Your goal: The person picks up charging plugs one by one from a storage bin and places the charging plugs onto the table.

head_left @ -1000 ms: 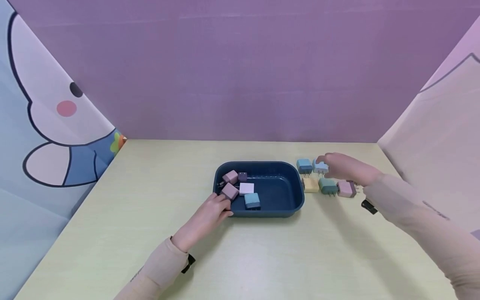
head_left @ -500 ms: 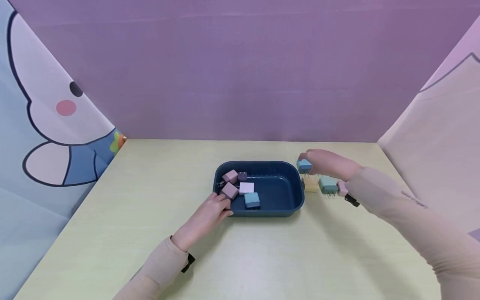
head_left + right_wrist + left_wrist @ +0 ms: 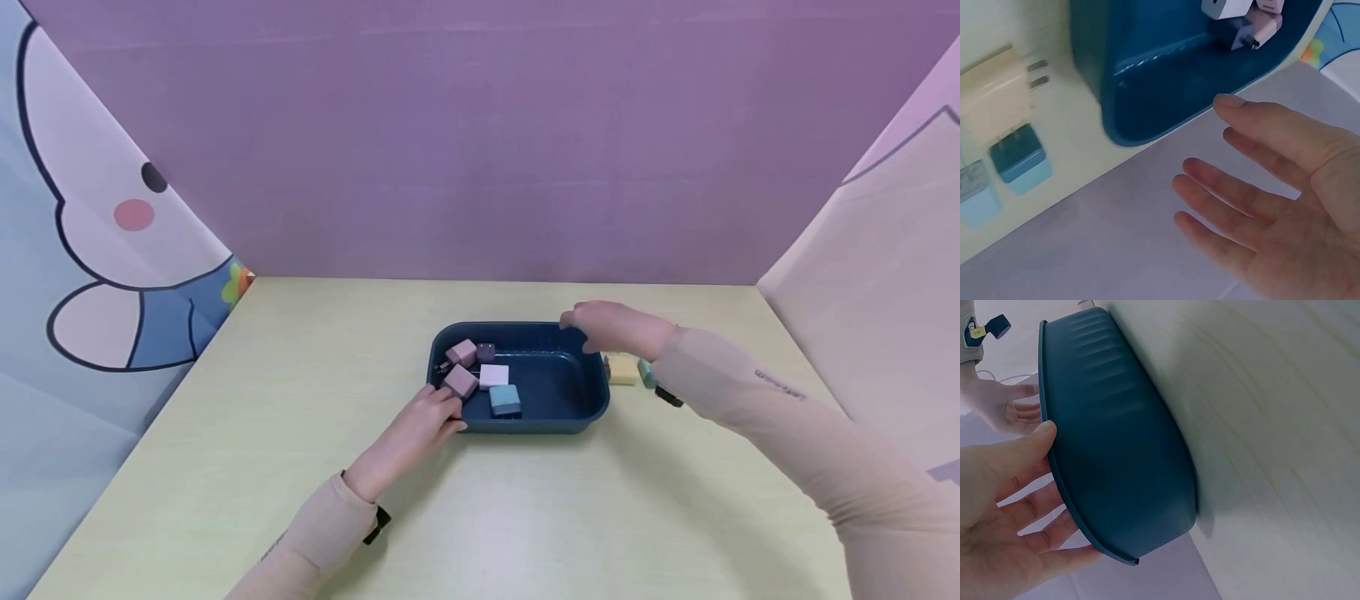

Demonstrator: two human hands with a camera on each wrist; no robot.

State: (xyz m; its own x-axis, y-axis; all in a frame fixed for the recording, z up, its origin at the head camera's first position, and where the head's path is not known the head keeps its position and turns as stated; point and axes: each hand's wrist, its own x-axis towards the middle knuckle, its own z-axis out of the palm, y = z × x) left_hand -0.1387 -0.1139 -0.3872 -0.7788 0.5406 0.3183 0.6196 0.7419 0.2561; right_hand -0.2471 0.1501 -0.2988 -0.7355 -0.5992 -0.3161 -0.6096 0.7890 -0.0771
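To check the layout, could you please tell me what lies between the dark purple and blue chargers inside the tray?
A white charger lies between them, as the head view shows.

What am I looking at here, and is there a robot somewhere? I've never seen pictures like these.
There's no robot, just a person's two bare hands. The wide pictures come from a camera worn on the head, looking forward and down; the other two come from a camera on each wrist. On the pale table stands a dark blue tray holding several small plugs, including a light blue plug and a white plug. More lie beside it, including a yellow plug. The left hand grips the tray's rim; the right hand is over the far right corner, holding nothing.
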